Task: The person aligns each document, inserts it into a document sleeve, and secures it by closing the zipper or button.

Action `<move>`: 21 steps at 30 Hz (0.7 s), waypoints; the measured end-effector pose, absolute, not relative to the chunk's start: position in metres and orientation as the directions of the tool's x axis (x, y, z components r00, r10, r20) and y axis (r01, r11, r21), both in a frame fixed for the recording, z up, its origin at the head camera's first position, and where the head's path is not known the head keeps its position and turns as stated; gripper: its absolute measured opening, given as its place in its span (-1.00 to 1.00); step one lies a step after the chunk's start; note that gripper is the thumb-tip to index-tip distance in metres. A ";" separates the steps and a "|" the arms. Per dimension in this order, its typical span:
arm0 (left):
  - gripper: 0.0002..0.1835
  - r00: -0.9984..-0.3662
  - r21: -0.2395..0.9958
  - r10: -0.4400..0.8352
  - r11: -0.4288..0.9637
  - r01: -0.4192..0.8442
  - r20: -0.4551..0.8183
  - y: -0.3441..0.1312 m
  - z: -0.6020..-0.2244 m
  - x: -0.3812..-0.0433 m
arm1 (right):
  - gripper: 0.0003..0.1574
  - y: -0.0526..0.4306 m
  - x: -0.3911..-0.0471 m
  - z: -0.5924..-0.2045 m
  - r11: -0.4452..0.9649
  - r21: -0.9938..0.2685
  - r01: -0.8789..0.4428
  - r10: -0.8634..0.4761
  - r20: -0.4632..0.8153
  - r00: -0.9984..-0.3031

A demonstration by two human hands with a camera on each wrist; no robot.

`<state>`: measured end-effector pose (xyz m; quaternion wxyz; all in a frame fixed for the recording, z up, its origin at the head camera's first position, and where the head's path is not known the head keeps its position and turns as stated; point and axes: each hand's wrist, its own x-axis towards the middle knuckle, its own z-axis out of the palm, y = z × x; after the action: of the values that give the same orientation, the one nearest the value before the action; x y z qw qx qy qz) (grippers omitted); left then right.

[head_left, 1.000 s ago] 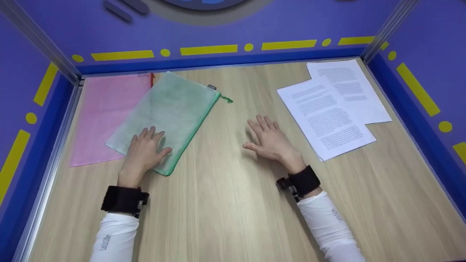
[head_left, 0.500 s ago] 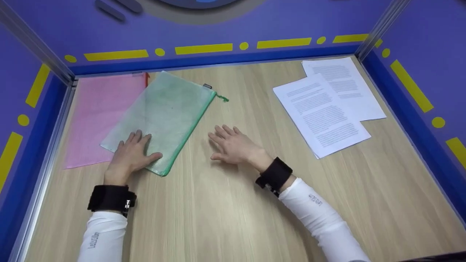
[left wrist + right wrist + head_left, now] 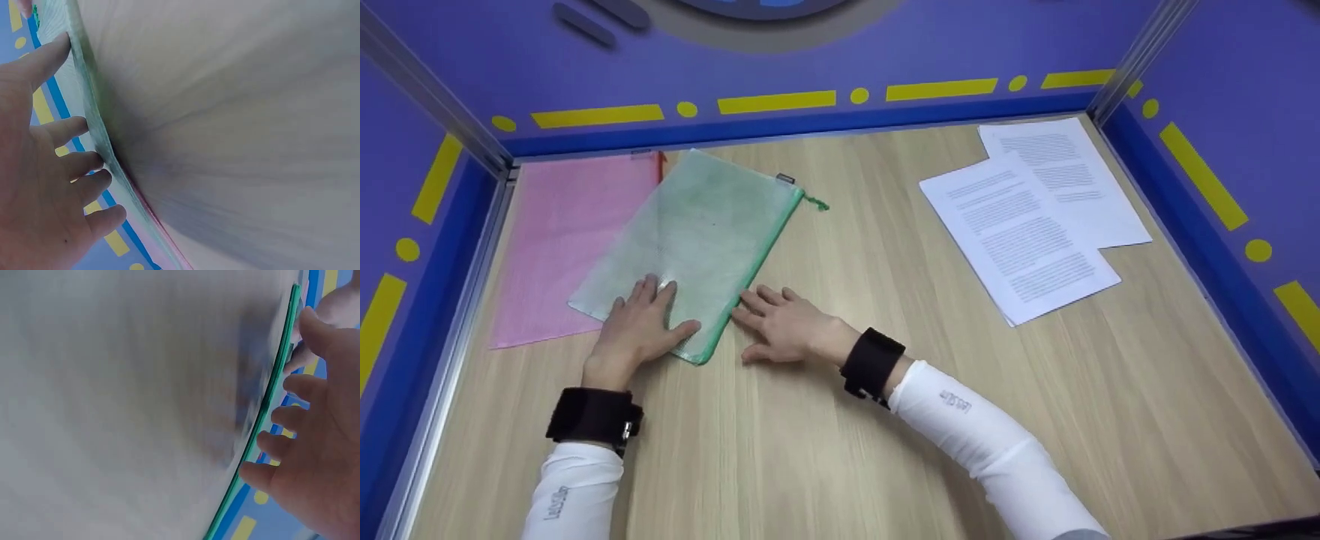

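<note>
A translucent green zipper pouch lies tilted on the table, its green zipper edge facing right. My left hand rests with spread fingers on the pouch's near end; in the left wrist view its fingertips meet the pouch's edge. Beside the zipper edge is my right hand, fingers extended and fingertips right at the green strip. The right wrist view shows this zipper strip running just past the right fingertips. Under the green pouch's left part lies a pink zipper pouch, partly covered.
Two overlapping stacks of printed paper lie at the right of the wooden table. Blue-purple panels with yellow marks enclose the back and sides. A green zipper pull sticks out from the pouch's far corner.
My right hand has moved left, from near the papers to the green pouch's zipper edge. My left hand stays on the pouch, having shifted only slightly. The pouches and papers keep their places.
</note>
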<state>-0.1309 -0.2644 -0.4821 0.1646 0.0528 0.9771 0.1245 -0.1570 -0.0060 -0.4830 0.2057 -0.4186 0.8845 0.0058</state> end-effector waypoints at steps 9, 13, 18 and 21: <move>-0.16 -0.943 0.195 0.175 0.973 0.122 -0.283 -0.249 -0.483 -0.128 | -0.07 -0.009 -0.156 -0.488 0.689 -0.154 -0.708 -0.702 -0.386 -0.599; -0.15 -0.940 0.195 0.184 0.972 0.131 -0.286 -0.244 -0.484 -0.127 | -0.09 -0.006 -0.158 -0.490 0.682 -0.131 -0.719 -0.703 -0.389 -0.596; -0.14 -0.943 0.191 0.195 0.971 0.146 -0.270 -0.236 -0.485 -0.127 | -0.08 0.001 -0.163 -0.488 0.694 -0.171 -0.699 -0.699 -0.392 -0.598; -0.15 -0.946 0.196 0.201 0.969 0.153 -0.254 -0.228 -0.486 -0.126 | -0.09 0.008 -0.167 -0.486 0.712 -0.226 -0.665 -0.691 -0.398 -0.604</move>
<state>-0.1260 -0.2281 -0.4863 0.1371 0.0899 0.9826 0.0874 -0.1674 0.0082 -0.4857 0.2338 -0.3786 0.8951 -0.0273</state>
